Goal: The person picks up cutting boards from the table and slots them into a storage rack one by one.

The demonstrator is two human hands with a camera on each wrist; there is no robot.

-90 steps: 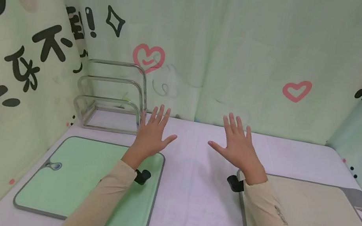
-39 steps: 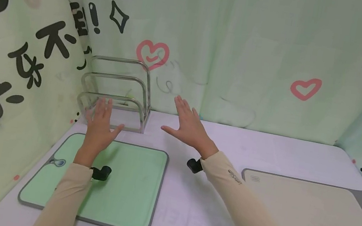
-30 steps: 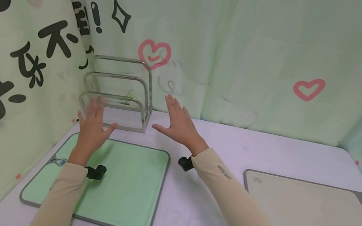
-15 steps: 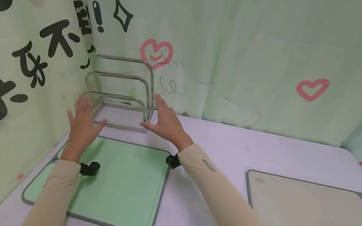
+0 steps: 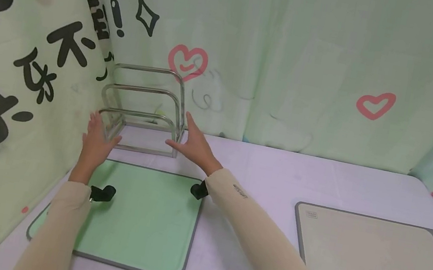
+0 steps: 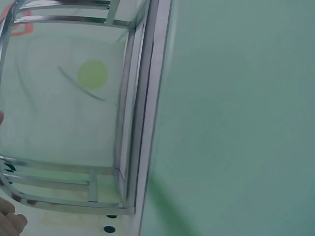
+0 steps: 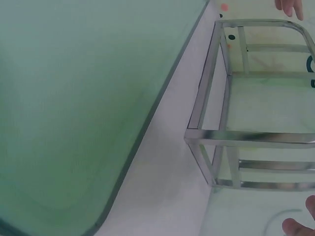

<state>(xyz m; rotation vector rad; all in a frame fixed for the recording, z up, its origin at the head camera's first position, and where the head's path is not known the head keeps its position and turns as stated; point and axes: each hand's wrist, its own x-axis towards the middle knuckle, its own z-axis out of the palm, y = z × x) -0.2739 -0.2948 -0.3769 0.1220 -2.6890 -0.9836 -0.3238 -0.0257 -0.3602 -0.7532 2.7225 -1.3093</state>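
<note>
A silver metal rack [image 5: 142, 89] with three upright hoops stands at the back left of the table. My left hand [image 5: 96, 143] is at its left side, fingers extended along the outside and thumb toward the front. At the right side is my right hand [image 5: 194, 148], fingers straight and thumb spread toward the front hoop. In the left wrist view, fingertips [image 6: 11, 219] show just outside the rack's side frame [image 6: 69, 202]. The right wrist view has fingertips [image 7: 298, 223] a little apart from the rack [image 7: 261, 137].
A green cutting board [image 5: 138, 217] with a grey rim lies in front of the rack, under the left forearm. A beige board [image 5: 372, 256] with a grey handle lies at the right. A printed curtain [image 5: 305, 64] closes off the back and sides of the table [image 5: 253, 170].
Both hands have moved from mid-air to the rack: the left hand leftward to its left side, the right hand leftward across the table to its right side. The rack and boards keep their places.
</note>
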